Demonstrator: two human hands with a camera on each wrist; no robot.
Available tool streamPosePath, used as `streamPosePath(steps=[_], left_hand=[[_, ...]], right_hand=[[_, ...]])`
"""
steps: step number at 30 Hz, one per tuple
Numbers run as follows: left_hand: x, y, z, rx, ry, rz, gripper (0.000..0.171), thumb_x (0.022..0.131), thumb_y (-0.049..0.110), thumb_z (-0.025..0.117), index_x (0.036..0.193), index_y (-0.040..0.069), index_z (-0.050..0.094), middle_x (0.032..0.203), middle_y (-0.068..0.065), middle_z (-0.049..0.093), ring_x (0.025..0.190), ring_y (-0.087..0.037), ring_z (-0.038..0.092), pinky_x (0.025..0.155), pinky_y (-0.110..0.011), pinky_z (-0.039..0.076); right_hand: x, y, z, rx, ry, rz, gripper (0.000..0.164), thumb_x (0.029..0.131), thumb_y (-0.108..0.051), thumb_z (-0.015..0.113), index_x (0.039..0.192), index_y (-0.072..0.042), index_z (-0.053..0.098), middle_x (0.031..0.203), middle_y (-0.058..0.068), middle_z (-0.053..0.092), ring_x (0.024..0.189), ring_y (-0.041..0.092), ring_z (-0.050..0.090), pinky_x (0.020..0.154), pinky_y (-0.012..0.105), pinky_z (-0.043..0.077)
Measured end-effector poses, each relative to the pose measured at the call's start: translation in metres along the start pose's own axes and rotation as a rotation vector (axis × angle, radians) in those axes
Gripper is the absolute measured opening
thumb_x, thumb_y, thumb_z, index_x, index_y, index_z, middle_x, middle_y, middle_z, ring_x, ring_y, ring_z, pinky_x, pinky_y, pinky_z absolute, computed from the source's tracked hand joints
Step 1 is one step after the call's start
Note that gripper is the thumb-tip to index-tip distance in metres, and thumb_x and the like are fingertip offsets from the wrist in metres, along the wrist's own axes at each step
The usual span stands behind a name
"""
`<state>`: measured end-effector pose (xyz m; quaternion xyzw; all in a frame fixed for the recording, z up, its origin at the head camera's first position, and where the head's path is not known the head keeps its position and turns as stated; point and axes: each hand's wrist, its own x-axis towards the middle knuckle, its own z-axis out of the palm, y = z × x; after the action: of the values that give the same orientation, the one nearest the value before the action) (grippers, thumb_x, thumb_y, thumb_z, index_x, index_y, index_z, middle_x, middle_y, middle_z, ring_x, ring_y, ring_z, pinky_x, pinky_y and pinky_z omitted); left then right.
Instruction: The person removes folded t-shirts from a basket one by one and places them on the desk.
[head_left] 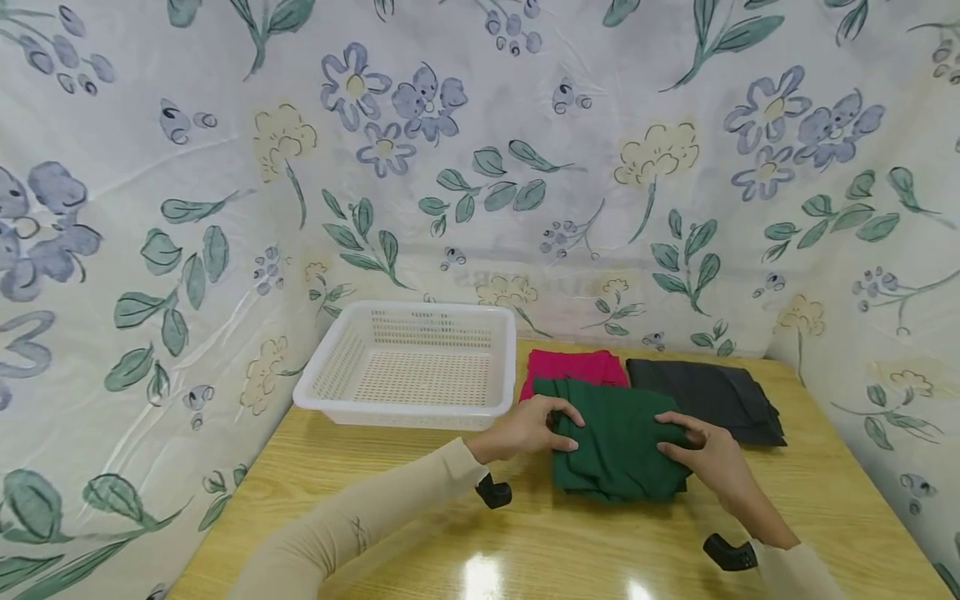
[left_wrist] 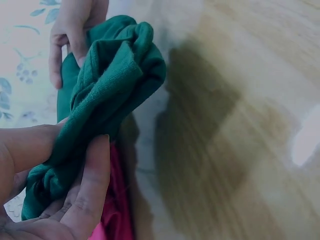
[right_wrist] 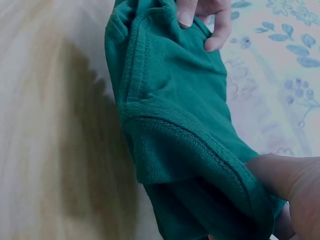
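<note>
A folded green garment point(head_left: 618, 442) hangs just above the table between both hands, a shadow under it. My left hand point(head_left: 531, 429) pinches its left edge, thumb on the near side. On the opposite edge, my right hand point(head_left: 712, 458) grips the cloth between thumb and fingers. Thick rolled layers of the garment point(left_wrist: 110, 75) show in the left wrist view. A stitched band runs along the garment point(right_wrist: 185, 132) in the right wrist view. Behind it lie a folded pink cloth point(head_left: 577, 367), partly hidden, and a folded dark grey cloth point(head_left: 697, 392).
A white plastic basket point(head_left: 408, 417) with slotted walls stands at the back left of the wooden table point(head_left: 420, 508); nothing shows inside it. Floral sheeting point(head_left: 480, 208) encloses the back and sides. Black wrist devices point(head_left: 729, 553) sit near both sleeves.
</note>
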<state>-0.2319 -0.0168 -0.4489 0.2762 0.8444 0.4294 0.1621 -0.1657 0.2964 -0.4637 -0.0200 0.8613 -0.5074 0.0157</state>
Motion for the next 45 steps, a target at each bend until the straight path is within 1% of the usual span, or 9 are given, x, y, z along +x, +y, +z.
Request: streamPosePath(steps=[9,15,18,22,27,34,37,40,45], left_hand=[[0.0,-0.005,0.013,-0.103,-0.053,0.017,0.023,0.09,0.013,0.081,0.112,0.016,0.074,0.101,0.002,0.062,0.074,-0.012,0.049,0.062,-0.023,0.043],[-0.002,-0.007,0.02,-0.063,-0.058,-0.011,0.023,0.088,0.013,0.084,0.108,0.018,0.074,0.102,0.004,0.06,0.083,-0.011,0.046,0.065,-0.024,0.041],[-0.003,-0.008,0.022,-0.07,-0.071,-0.019,0.023,0.088,0.013,0.084,0.108,0.018,0.074,0.105,0.004,0.061,0.074,-0.013,0.054,0.063,-0.024,0.045],[-0.006,-0.01,0.023,-0.122,-0.093,-0.02,0.024,0.088,0.009,0.083,0.109,0.014,0.074,0.109,0.001,0.06,0.061,-0.018,0.062,0.061,-0.025,0.052],[-0.01,-0.012,0.023,-0.17,-0.131,-0.046,0.024,0.089,0.006,0.081,0.11,0.012,0.073,0.114,-0.001,0.058,0.062,-0.02,0.066,0.062,-0.028,0.056],[-0.013,-0.019,0.026,-0.235,-0.144,-0.087,0.027,0.087,-0.002,0.081,0.109,0.01,0.072,0.115,-0.004,0.059,0.062,-0.027,0.072,0.061,-0.036,0.061],[-0.013,-0.02,0.026,-0.214,-0.161,-0.091,0.027,0.087,-0.001,0.08,0.11,0.011,0.072,0.111,-0.003,0.06,0.061,-0.027,0.072,0.061,-0.036,0.061],[-0.013,-0.018,0.023,-0.147,-0.205,-0.071,0.027,0.09,0.002,0.079,0.114,0.012,0.071,0.097,-0.004,0.063,0.06,-0.025,0.072,0.059,-0.035,0.06],[-0.008,-0.007,0.01,0.083,-0.287,0.026,0.027,0.097,0.009,0.072,0.124,0.011,0.069,0.069,-0.006,0.063,0.052,-0.016,0.065,0.057,-0.026,0.056]], right_hand=[[-0.007,0.011,-0.002,-0.04,-0.032,0.046,0.053,0.093,-0.025,0.079,0.141,-0.01,0.064,0.148,0.028,0.051,0.134,0.043,0.05,0.087,0.03,0.051],[-0.011,0.015,-0.002,-0.075,-0.051,0.108,0.055,0.092,-0.027,0.08,0.141,-0.01,0.064,0.152,0.032,0.043,0.132,0.048,0.05,0.088,0.04,0.054],[-0.012,0.017,-0.001,-0.077,-0.056,0.12,0.055,0.092,-0.027,0.08,0.142,-0.01,0.063,0.154,0.033,0.04,0.134,0.052,0.046,0.094,0.049,0.054],[-0.011,0.018,0.0,-0.073,-0.071,0.132,0.057,0.091,-0.027,0.081,0.142,-0.009,0.063,0.154,0.034,0.039,0.135,0.052,0.046,0.096,0.052,0.053],[-0.012,0.02,0.0,-0.066,-0.105,0.145,0.058,0.09,-0.026,0.082,0.142,-0.008,0.063,0.154,0.035,0.039,0.135,0.05,0.047,0.096,0.049,0.053],[-0.011,0.025,0.002,-0.136,-0.109,0.152,0.057,0.089,-0.029,0.083,0.14,-0.01,0.065,0.15,0.039,0.041,0.132,0.054,0.048,0.097,0.055,0.052],[-0.011,0.026,0.003,-0.143,-0.106,0.154,0.056,0.089,-0.028,0.083,0.139,-0.011,0.066,0.15,0.039,0.04,0.132,0.054,0.048,0.097,0.056,0.052],[-0.012,0.026,0.002,-0.146,-0.119,0.133,0.056,0.089,-0.028,0.083,0.139,-0.009,0.065,0.149,0.039,0.042,0.129,0.053,0.051,0.095,0.054,0.053],[-0.012,0.023,-0.009,-0.174,-0.165,0.057,0.056,0.09,-0.028,0.081,0.14,-0.008,0.064,0.142,0.034,0.051,0.115,0.043,0.061,0.084,0.044,0.055]])
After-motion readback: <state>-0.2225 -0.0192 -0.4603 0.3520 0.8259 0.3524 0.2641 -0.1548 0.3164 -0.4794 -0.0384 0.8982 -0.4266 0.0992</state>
